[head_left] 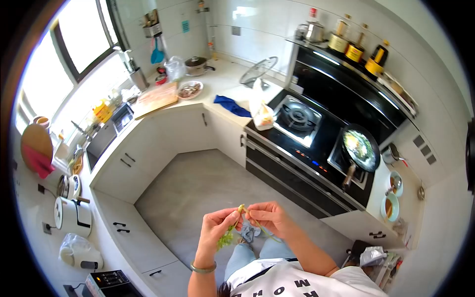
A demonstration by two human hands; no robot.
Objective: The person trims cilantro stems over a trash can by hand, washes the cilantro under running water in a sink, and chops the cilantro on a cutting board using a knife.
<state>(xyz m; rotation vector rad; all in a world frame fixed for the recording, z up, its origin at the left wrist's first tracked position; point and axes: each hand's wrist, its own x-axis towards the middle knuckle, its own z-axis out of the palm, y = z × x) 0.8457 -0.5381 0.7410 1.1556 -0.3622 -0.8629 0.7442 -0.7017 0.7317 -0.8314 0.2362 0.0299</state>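
Note:
Both hands meet in front of my body, above the floor. My left hand (218,227) pinches a thin leafy green stalk (225,239), its leaves hanging below the fingers. My right hand (271,218) grips the same stalk near its pale end, and a thin stem trails down beneath that hand. The exact kind of greens is too small to tell. Across the kitchen, a frying pan (360,147) with egg and greens in it sits on the right burner of the stove (316,131).
A wok burner (298,117) is on the left of the stove, beside a plastic bag (261,109). On the counter are a blue cloth (231,106), a glass lid (258,71), a plate of food (190,90) and a cutting board (156,99). Bowls (390,207) stand right of the stove.

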